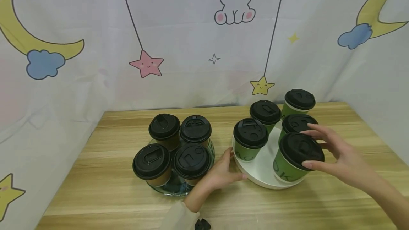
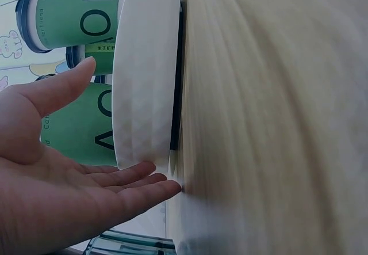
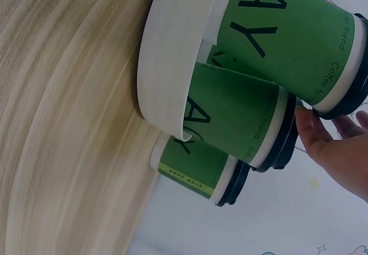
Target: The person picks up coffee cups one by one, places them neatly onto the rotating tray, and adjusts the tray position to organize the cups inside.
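A white round tray [image 1: 255, 178] on the wooden table carries several green paper cups with black lids. My right hand [image 1: 311, 146] spans the lid of the front right green cup [image 1: 287, 168], thumb on its near edge and fingers over its far edge. In the right wrist view that cup [image 3: 287, 30] stands in the tray [image 3: 172, 65] with my fingertips [image 3: 313, 131] at its lid. My left hand [image 1: 231, 166] lies flat on the table, straight fingers against the tray's left rim [image 2: 144, 82]. One more green cup [image 1: 298, 102] stands behind the tray, outside it.
A glass tray [image 1: 174, 189] to the left holds several brown cups with black lids, close to my left wrist. A printed curtain hangs along the table's back and sides. Bare wood lies in front of both trays and at the far left.
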`<state>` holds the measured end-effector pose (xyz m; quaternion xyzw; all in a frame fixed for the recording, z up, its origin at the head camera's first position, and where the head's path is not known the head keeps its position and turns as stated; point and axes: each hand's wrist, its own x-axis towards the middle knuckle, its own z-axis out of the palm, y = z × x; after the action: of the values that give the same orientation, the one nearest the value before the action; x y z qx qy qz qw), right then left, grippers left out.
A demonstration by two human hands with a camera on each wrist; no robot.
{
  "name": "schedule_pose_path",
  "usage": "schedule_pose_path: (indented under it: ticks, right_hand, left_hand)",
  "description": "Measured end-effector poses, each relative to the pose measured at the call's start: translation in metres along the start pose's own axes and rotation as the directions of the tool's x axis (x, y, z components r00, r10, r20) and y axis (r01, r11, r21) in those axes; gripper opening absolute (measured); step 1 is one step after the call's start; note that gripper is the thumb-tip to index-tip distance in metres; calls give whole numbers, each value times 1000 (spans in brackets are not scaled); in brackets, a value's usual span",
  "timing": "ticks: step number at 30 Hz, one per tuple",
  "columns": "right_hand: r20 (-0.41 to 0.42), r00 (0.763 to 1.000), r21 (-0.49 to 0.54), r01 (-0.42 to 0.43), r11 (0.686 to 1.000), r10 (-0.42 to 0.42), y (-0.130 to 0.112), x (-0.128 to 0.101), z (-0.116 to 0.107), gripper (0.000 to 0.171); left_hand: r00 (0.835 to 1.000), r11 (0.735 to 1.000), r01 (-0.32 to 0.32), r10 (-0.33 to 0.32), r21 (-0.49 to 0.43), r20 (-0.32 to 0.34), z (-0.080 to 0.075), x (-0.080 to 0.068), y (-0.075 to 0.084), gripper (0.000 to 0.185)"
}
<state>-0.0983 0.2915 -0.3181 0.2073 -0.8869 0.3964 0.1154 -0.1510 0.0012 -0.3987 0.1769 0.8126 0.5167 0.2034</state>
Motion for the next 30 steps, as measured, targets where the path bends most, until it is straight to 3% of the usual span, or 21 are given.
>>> schedule_pose_path:
  ticks: [11, 30]
  right_hand:
    - [12, 999, -30, -41, 999, 41, 0, 0, 10, 88]
    - [2, 1000, -2, -15, 1000, 15, 1, 1, 20, 87]
  left_hand:
    - [1000, 1000, -7, 7, -1, -6, 0, 0, 0, 91]
    - [1000, 1000, -15, 15, -17, 0, 0, 0, 0, 90]
